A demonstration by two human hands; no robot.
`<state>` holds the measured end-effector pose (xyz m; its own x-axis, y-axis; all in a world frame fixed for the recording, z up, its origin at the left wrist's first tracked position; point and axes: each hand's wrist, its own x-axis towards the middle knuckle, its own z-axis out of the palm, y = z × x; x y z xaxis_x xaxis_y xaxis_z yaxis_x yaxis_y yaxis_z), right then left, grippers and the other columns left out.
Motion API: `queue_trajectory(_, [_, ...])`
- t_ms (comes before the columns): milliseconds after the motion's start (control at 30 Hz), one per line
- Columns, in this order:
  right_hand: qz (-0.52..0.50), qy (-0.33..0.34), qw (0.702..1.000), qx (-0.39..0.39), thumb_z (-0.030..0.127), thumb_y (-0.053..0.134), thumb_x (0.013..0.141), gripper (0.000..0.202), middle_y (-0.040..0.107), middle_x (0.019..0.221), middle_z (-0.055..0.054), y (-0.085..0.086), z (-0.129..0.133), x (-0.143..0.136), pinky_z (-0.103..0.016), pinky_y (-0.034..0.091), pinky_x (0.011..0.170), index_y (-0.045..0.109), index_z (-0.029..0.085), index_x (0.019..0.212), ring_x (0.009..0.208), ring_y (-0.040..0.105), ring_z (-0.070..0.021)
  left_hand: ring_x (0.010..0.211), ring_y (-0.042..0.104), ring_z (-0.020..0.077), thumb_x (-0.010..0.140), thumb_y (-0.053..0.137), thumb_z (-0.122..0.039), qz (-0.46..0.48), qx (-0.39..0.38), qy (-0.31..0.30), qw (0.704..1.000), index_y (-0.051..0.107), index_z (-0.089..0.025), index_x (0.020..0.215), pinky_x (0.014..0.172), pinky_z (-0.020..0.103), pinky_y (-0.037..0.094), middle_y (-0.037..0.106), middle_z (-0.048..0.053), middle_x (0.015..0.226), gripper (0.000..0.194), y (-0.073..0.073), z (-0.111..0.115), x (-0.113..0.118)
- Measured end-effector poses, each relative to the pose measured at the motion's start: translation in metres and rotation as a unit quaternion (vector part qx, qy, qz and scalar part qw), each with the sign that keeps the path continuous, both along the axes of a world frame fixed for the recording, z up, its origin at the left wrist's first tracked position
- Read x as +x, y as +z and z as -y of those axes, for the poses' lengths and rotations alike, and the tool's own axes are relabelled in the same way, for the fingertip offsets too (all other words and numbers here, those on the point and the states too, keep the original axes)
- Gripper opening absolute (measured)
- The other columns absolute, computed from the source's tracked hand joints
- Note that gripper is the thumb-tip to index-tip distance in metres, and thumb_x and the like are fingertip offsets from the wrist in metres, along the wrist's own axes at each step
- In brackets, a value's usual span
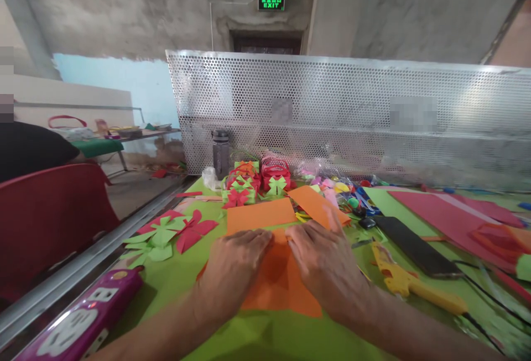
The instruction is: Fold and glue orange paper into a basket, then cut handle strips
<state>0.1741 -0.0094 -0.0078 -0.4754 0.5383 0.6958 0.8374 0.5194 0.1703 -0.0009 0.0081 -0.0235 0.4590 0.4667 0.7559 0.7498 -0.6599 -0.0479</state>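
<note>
An orange sheet (276, 286) lies on the green table covering, its upper edge under both hands. My left hand (238, 261) has its fingers curled together on the sheet's upper left part. Opposite it, my right hand (321, 256) presses on the upper right part, fingers bent and close together, with a small gap between the two hands. Fingertips are partly hidden. Just beyond the hands are a flat orange rectangle (261, 213) and another orange piece (317, 205), which is tilted and partly behind my right hand.
A purple power strip (89, 311) lies at left, below green and red paper flowers (194, 230). At right are a yellow glue gun (415, 283) and black phone (417, 247). A bottle (220, 153) and small red baskets (274, 173) stand behind.
</note>
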Motion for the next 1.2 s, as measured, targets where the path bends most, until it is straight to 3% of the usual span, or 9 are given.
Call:
queue_trajectory(300, [0.002,0.005,1.000,0.005,-0.005,0.039,0.075,0.027,0.055,0.058,0.001,0.0012,0.0006,0.0002,-0.038,0.026,0.093,0.052,0.018,0.069,0.058,0.049,-0.0145,0.068,0.071,0.0204,0.089,0.049,-0.021,-0.015,-0.087,0.030,0.996,0.069,-0.016,0.085,0.062,0.031,0.058,0.075,0.006,0.082,0.021,0.0067,0.0074,0.0047])
queue_trajectory(567, [-0.002,0.014,1.000,0.010,0.000,0.039,0.082,0.025,0.055,0.058,0.002,-0.0016,0.0004,-0.0004,-0.039,0.028,0.092,0.053,0.018,0.071,0.057,0.049,-0.0141,0.063,0.070,0.0188,0.092,0.040,-0.021,-0.013,-0.077,0.026,0.997,0.068,-0.017,0.081,0.058,0.029,0.056,0.074,0.006,0.075,0.030,0.0002,0.0044,0.0030])
queue_trajectory(833, [-0.002,0.012,1.000,0.006,-0.003,0.037,0.078,0.028,0.055,0.056,0.002,-0.0001,0.0007,-0.0015,-0.040,0.029,0.093,0.052,0.019,0.068,0.056,0.049,-0.0137,0.060,0.067,0.0166,0.088,0.044,-0.012,-0.037,-0.102,0.030,0.994,0.067,-0.017,0.084,0.055,0.025,0.052,0.070,0.004,0.066,0.024,-0.0009,0.0053,0.0011])
queue_trajectory(1000, [-0.011,0.002,1.000,-0.010,0.000,0.041,0.081,0.024,0.056,0.060,0.002,-0.0022,0.0003,-0.0006,-0.044,0.024,0.097,0.052,0.019,0.072,0.060,0.052,-0.0146,0.065,0.067,0.0166,0.088,0.043,-0.010,-0.031,-0.058,0.009,0.998,0.065,-0.016,0.084,0.060,0.027,0.055,0.071,0.005,0.074,0.024,-0.0030,0.0030,-0.0008])
queue_trajectory(1200, [-0.027,-0.005,0.995,-0.092,0.003,0.048,0.076,0.027,0.065,0.089,-0.002,-0.0034,0.0068,-0.0040,-0.051,0.020,0.099,0.054,0.020,0.096,0.086,0.058,-0.0210,0.080,0.068,0.0221,0.090,0.038,-0.010,-0.075,0.057,0.001,0.996,0.064,-0.010,0.090,0.067,0.033,0.059,0.072,0.010,0.089,0.026,0.0005,0.0028,-0.0037])
